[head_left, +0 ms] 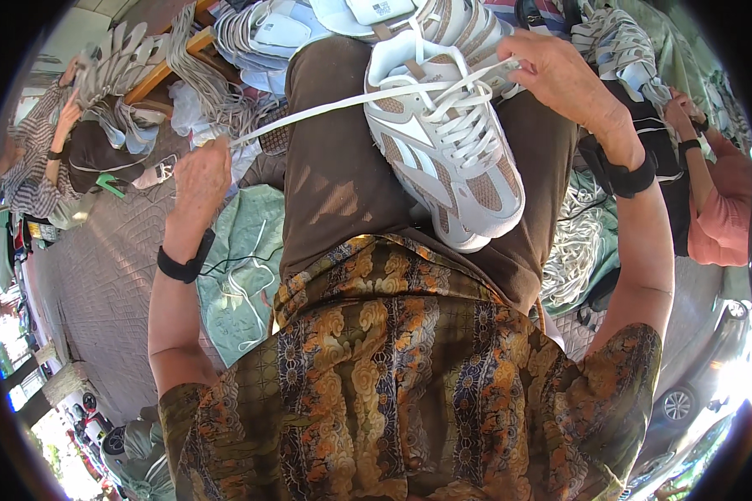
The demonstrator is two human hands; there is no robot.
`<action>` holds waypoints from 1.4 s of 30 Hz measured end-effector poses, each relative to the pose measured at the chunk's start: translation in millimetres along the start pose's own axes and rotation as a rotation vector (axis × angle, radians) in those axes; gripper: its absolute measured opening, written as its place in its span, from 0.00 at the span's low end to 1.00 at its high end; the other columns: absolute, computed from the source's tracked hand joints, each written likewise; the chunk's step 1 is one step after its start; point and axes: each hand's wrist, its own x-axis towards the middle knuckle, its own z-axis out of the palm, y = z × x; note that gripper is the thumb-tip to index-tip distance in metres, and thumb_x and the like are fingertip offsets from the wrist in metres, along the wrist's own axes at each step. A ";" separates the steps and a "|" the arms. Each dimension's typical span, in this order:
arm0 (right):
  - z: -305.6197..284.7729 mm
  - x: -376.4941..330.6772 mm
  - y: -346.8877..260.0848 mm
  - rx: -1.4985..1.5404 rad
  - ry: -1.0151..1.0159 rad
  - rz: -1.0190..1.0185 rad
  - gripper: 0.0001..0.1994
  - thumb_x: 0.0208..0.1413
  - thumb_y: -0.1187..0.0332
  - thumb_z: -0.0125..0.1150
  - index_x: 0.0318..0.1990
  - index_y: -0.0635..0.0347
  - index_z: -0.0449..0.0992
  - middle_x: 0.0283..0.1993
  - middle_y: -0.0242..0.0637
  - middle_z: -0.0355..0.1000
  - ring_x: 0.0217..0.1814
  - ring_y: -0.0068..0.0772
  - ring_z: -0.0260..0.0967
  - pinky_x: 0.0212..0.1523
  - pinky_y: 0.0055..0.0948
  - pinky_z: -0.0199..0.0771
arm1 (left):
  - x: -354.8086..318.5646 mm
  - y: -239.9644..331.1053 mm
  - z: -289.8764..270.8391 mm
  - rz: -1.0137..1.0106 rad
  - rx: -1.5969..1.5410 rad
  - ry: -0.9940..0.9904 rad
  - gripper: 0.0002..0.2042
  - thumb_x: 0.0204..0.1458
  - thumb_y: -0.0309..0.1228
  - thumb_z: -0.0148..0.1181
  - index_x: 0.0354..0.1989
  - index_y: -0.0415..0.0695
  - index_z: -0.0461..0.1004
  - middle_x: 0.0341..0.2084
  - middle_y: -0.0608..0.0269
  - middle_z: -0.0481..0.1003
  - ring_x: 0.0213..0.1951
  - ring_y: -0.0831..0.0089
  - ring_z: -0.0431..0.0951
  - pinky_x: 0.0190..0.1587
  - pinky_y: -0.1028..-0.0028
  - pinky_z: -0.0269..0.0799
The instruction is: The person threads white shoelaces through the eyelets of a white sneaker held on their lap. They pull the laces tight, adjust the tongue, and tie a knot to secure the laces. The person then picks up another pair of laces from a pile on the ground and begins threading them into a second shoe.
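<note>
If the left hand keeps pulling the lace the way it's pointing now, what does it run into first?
The left hand, gripping the white lace, points up and away from the sneaker. Likely first in line is the bundle of loose laces hanging off the wooden bench, though depth is unclear.

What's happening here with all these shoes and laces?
A seated person is lacing a white and beige sneaker resting on their lap. The left hand pulls one end of the white lace out taut to the side, while the right hand pinches the lace by the shoe's collar. More sneakers and loose laces lie around, with other people nearby.
</note>
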 end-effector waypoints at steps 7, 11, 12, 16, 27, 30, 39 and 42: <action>-0.3 -7.0 17.3 -0.319 0.301 0.037 0.10 0.53 0.74 0.54 0.43 0.57 0.70 0.43 0.39 0.67 0.39 0.51 0.71 0.36 0.44 0.73 | -20.8 -23.8 35.9 -0.012 0.011 -0.122 0.06 0.53 0.29 0.51 0.30 0.39 0.69 0.23 0.48 0.75 0.28 0.50 0.77 0.30 0.57 0.72; -0.9 -21.2 39.0 -0.448 0.252 0.216 0.09 0.53 0.72 0.55 0.42 0.58 0.69 0.43 0.38 0.67 0.39 0.52 0.71 0.36 0.44 0.74 | -31.4 -28.2 42.4 -0.079 0.020 -0.202 0.05 0.52 0.27 0.50 0.32 0.38 0.69 0.22 0.45 0.75 0.29 0.48 0.77 0.31 0.55 0.72; -6.4 -24.9 40.6 -0.482 0.196 0.235 0.09 0.53 0.71 0.56 0.41 0.59 0.68 0.43 0.40 0.67 0.40 0.53 0.71 0.36 0.45 0.73 | -33.8 -29.3 41.9 -0.088 0.010 -0.208 0.05 0.52 0.27 0.50 0.32 0.38 0.70 0.22 0.44 0.75 0.29 0.48 0.77 0.32 0.55 0.72; -7.1 -57.6 76.1 -0.507 0.144 0.321 0.08 0.51 0.74 0.54 0.39 0.61 0.68 0.37 0.45 0.70 0.39 0.54 0.72 0.37 0.47 0.73 | -43.7 -37.9 41.8 -0.112 -0.064 -0.143 0.06 0.53 0.27 0.48 0.31 0.38 0.69 0.21 0.41 0.73 0.27 0.45 0.76 0.31 0.53 0.70; -9.2 -147.5 127.1 -0.369 0.248 0.574 0.08 0.56 0.74 0.47 0.40 0.60 0.72 0.27 0.53 0.73 0.31 0.58 0.72 0.33 0.48 0.71 | -50.3 -35.9 34.2 -0.108 -0.215 -0.080 0.09 0.53 0.24 0.47 0.40 0.36 0.71 0.27 0.40 0.75 0.31 0.45 0.76 0.32 0.53 0.71; -10.0 -138.9 104.1 0.030 0.302 0.713 0.07 0.57 0.74 0.50 0.40 0.59 0.74 0.23 0.43 0.71 0.24 0.40 0.71 0.28 0.35 0.70 | -31.8 -5.6 5.6 0.011 -0.345 0.053 0.12 0.53 0.23 0.48 0.45 0.36 0.70 0.29 0.42 0.75 0.32 0.48 0.77 0.33 0.54 0.73; 13.9 -23.7 -23.9 0.832 0.379 0.345 0.09 0.57 0.80 0.52 0.43 0.60 0.73 0.31 0.24 0.69 0.32 0.14 0.65 0.32 0.15 0.66 | 61.2 128.1 -70.7 0.231 -0.908 0.336 0.08 0.57 0.22 0.48 0.44 0.40 0.69 0.27 0.55 0.77 0.29 0.60 0.80 0.32 0.68 0.75; 19.9 -1.3 -37.1 0.964 0.281 0.232 0.07 0.56 0.79 0.54 0.41 0.60 0.73 0.31 0.24 0.68 0.34 0.14 0.65 0.36 0.16 0.66 | 84.7 141.7 -64.7 0.222 -0.964 0.315 0.05 0.58 0.22 0.48 0.41 0.41 0.68 0.26 0.59 0.77 0.28 0.66 0.80 0.32 0.72 0.74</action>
